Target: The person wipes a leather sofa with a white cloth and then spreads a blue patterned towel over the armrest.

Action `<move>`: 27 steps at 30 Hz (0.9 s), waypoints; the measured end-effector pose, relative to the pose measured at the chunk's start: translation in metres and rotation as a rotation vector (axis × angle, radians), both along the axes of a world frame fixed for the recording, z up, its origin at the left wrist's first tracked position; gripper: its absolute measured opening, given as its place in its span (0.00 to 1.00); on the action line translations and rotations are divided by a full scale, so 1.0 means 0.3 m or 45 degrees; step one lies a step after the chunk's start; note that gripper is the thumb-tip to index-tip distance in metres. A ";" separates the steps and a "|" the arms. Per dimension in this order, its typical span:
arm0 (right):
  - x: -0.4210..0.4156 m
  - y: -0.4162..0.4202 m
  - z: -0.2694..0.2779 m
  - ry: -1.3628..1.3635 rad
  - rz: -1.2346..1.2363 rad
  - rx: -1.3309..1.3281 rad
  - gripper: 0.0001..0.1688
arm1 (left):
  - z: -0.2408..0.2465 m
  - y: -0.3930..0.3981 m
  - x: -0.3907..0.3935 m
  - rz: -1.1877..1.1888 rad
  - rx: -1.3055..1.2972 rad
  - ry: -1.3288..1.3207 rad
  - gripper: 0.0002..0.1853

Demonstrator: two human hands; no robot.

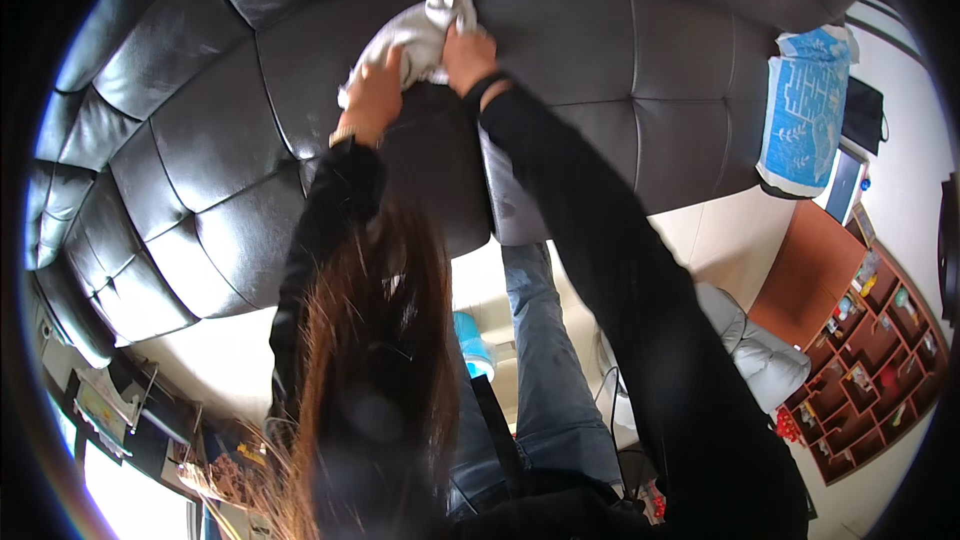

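Note:
A crumpled white cloth lies against the seat of a black leather sofa, close to the seam between two sections. My left hand grips the cloth's lower left part, with the thumb on top. At its right side, my right hand is closed on a bunched part of the cloth. Both palms are turned away, and the cloth's underside is hidden.
A blue and white patterned cover hangs over the sofa's right end. Below stand a light blue bucket and a grey leather seat. A wooden display shelf is at the right. Long hair hangs before my left arm.

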State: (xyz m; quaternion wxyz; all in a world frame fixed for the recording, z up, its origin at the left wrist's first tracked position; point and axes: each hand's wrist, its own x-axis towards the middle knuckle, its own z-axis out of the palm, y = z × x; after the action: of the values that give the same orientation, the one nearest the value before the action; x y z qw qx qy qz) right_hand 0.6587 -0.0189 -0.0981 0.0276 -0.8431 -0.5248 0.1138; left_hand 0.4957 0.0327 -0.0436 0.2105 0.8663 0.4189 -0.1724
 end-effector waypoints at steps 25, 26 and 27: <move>-0.040 -1.094 0.420 1.131 -0.357 -0.218 0.37 | 1.514 -0.506 -0.195 0.731 -1.671 -1.902 0.47; 0.042 -1.116 0.453 1.102 -0.429 -0.146 0.38 | 1.604 -0.547 -0.242 0.365 -1.792 -2.016 0.54; 0.022 -1.049 0.576 1.243 -0.594 -0.245 0.38 | 1.780 -0.573 -0.267 0.019 -1.774 -1.872 0.55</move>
State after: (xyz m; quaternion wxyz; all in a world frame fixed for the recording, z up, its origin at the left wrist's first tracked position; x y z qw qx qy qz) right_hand 0.6654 -0.3337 0.0747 0.2151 -0.7851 -0.2376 0.5300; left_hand 0.4157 -0.1393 0.4905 0.8759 0.4395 -0.0029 0.1990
